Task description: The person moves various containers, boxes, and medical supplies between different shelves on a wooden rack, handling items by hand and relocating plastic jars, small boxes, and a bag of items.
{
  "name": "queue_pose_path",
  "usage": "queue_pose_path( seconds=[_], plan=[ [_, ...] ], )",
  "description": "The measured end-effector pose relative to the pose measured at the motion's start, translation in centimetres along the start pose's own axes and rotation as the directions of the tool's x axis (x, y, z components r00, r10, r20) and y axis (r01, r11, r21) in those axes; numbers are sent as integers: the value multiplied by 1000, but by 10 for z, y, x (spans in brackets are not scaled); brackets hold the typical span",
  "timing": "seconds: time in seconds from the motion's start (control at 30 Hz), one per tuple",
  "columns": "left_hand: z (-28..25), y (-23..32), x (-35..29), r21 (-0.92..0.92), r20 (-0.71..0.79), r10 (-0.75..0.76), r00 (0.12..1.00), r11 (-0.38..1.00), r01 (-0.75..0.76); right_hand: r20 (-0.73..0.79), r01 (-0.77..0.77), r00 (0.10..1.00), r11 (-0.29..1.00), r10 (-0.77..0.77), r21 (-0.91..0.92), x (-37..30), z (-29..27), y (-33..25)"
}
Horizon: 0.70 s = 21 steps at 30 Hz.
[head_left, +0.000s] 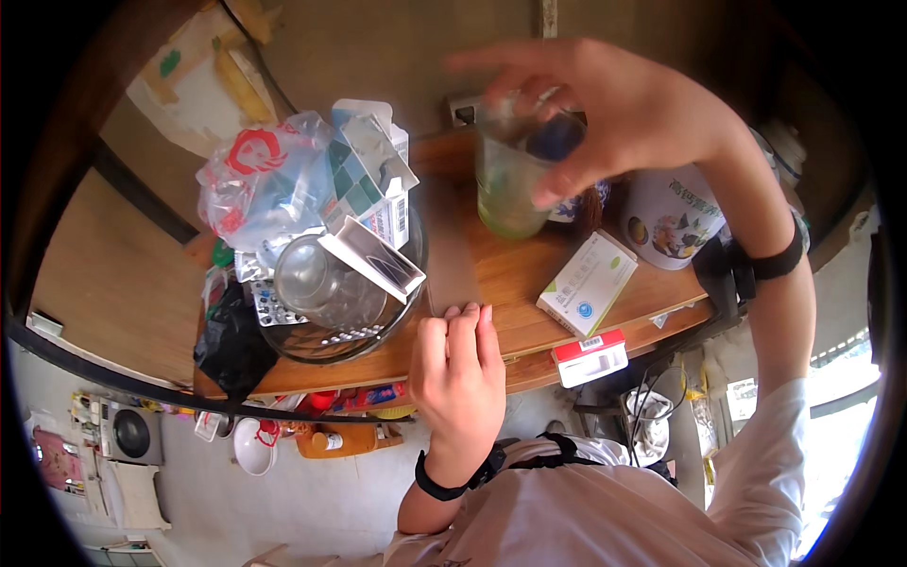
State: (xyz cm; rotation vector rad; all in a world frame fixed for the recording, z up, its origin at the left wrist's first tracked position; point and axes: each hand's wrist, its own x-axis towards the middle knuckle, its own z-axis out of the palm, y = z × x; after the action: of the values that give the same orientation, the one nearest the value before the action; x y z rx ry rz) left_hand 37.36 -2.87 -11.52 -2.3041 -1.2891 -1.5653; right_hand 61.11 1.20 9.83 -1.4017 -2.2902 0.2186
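Observation:
My right hand [624, 118] reaches over the far side of the wooden table, blurred by motion. Its thumb and fingers go round the top of a clear, green-tinted cup [505, 184]; the index finger sticks out to the left. Something dark blue shows at the cup's rim, whether inside or behind I cannot tell. My left hand [460, 364] is at the table's near edge, fingers curled and pressed together. Its fingertips touch the near end of a flat grey-brown strip [453, 250] lying on the tabletop; what they grip is hidden.
Left of the strip, a glass bowl [413, 260] holds a glass jar [316, 279], pill blister packs and opened boxes. A plastic bag [269, 175] is beside them. On the right are a white medicine box [590, 283], a red-and-white box [590, 359] and a white printed tub [671, 217].

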Motion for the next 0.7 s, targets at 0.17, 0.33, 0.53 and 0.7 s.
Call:
queue_pose_path(
  seconds=[0.17, 0.33, 0.53, 0.7],
  plan=[
    [2, -2, -2, -17, 4, -14, 1000, 1000, 14, -147, -18, 989, 1000, 14, -23, 27, 18, -6],
    [3, -4, -2, -28, -3, 11, 1000, 1000, -11, 75, -61, 995, 998, 60, 16, 37, 4, 1],
    [1, -4, -1, -2, 21, 18, 1000, 1000, -18, 19, -72, 997, 995, 71, 64, 19, 13, -9],
    [-3, -5, -2, 13, 61, -13, 998, 1000, 12, 80, 63, 995, 998, -63, 3, 11, 39, 2]
  ],
)
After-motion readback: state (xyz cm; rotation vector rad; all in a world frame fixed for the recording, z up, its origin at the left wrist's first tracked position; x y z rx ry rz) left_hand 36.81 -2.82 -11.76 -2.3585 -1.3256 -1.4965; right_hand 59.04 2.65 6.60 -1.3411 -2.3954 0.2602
